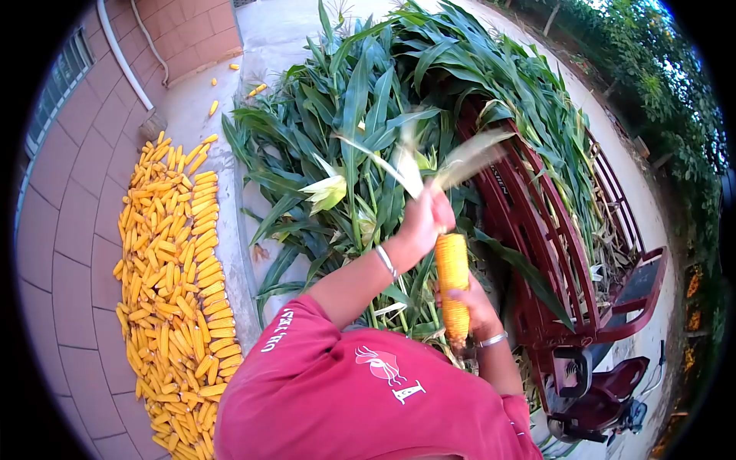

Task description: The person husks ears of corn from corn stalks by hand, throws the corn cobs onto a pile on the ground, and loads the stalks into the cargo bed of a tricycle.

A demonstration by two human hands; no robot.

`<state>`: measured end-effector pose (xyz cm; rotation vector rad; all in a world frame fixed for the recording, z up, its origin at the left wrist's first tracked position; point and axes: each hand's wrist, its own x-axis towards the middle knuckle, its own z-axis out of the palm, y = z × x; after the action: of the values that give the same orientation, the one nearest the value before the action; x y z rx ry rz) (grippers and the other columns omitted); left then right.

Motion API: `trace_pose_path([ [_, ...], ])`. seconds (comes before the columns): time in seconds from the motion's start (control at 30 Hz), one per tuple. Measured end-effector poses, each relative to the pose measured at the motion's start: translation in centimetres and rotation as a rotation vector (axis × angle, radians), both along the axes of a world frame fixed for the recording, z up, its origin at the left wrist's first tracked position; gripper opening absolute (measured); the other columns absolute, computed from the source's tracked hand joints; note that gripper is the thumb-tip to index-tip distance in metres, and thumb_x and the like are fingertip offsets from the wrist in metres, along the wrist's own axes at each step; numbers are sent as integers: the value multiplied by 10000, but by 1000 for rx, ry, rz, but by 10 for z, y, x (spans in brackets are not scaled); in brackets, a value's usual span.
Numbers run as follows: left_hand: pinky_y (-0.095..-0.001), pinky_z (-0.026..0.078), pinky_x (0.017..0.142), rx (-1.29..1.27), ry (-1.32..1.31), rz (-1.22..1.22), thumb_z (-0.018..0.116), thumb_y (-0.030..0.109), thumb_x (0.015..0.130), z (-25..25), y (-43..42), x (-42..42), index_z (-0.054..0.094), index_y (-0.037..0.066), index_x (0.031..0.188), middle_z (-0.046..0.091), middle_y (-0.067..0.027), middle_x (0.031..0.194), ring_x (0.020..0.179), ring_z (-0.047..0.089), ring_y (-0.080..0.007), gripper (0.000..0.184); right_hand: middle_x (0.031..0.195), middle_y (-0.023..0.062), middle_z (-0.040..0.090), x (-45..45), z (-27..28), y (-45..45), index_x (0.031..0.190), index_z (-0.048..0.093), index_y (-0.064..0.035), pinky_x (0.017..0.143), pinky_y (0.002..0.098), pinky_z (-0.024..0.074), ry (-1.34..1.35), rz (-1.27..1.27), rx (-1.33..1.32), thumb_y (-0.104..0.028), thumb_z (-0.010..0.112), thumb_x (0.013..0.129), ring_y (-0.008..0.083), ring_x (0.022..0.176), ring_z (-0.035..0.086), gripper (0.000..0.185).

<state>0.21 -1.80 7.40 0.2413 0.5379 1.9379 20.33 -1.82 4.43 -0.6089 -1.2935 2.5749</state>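
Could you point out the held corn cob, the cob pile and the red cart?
Held corn cob (452, 268), head view: upper kernels.
Cob pile (172, 287), head view: its middle.
Red cart (512, 218), head view: slatted side.

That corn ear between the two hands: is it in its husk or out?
Out along its visible length: the corn ear shows bare and yellow in the right hand, while the left hand grips the husk above.

Bright, diffuse daylight; soft shadows. Husks (469, 161) above left fingers (442, 211) motion-blurred. Fisheye bends wall (73, 291) far left of fingers. Corners black.
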Motion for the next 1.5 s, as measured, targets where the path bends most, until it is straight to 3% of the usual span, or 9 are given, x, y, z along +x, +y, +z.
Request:
trace_pose_path([
  [0.07, -286, 281, 434, 104, -276, 125, 411, 313, 994, -7, 28, -28, 374, 151, 651, 250, 48, 489, 405, 244, -107, 381, 966, 102, 546, -5, -8, -16, 1336, 365, -45, 666, 295, 487, 332, -140, -552, -230, 682, 744, 169, 775, 537, 696],
  [0.17, -299, 332, 429, -47, -235, 81, 471, 323, 984, -35, 59, -54, 447, 130, 779, 362, 49, 536, 421, 339, -111, 283, 1032, 125, 550, -21, 21, -9, 1293, 400, -18, 704, 292, 503, 210, -206, -86, -263, 678, 793, 178, 812, 560, 622],
  [0.37, -389, 421, 951, -762, 1228, -284, 686, 581, 762, -119, 8, -37, 326, 27, 1421, 482, -202, 1335, 1191, 518, -254, 933, 1163, 164, 576, -14, 30, 44, 1259, 419, 4, 808, 367, 551, 159, -367, 136, -347, 500, 973, 234, 960, 632, 459],
  [0.5, -394, 429, 966, -329, 511, -712, 497, 546, 923, -54, -29, 22, 410, 43, 1328, 522, -148, 1276, 1115, 558, -213, 651, 1205, 143, 567, -12, 3, 52, 1320, 402, 7, 880, 341, 514, 42, -445, 126, -308, 416, 1015, 210, 1031, 603, 439],
  [0.7, -353, 448, 953, -219, 150, -423, 536, 310, 970, -67, -28, 71, 451, 61, 1286, 572, -55, 1170, 1089, 557, -172, 411, 1304, 95, 523, -17, -35, 49, 1398, 407, -19, 999, 267, 381, -177, -493, 942, -221, 398, 1026, 136, 1161, 499, 424],
  [0.9, -345, 354, 1022, -240, 384, -202, 568, 382, 944, -88, -28, 64, 390, 54, 1342, 523, -43, 1234, 1143, 496, -158, 545, 1291, 212, 533, -10, -65, 36, 1471, 248, -46, 966, 316, 437, -179, -442, 732, -321, 413, 1008, 270, 1102, 586, 563],
  [0.97, -345, 283, 1056, -246, 397, -246, 595, 416, 918, -78, -33, 64, 332, 94, 1379, 465, -57, 1285, 1226, 401, -168, 622, 1183, 245, 591, -11, -6, 6, 1486, 107, -42, 679, 398, 541, -437, -191, 591, -435, 441, 974, 319, 748, 665, 727],
  [1.27, -356, 385, 988, -178, 285, -212, 573, 351, 946, -97, -42, 67, 340, 84, 1344, 493, -49, 1204, 1129, 485, -163, 533, 801, 226, 653, 17, -26, 15, 1265, 551, -85, 553, 407, 495, -645, -124, 1694, -326, 508, 953, 290, 672, 657, 396],
  [1.5, -383, 479, 885, -236, 141, -295, 531, 409, 953, -103, -57, 49, 409, 84, 1241, 552, -73, 1077, 996, 577, -202, 451, 562, -101, 383, 62, -10, 32, 1040, 667, -42, 418, 194, 199, -219, -873, 474, -184, 532, 973, 3, 461, 271, 207],
])
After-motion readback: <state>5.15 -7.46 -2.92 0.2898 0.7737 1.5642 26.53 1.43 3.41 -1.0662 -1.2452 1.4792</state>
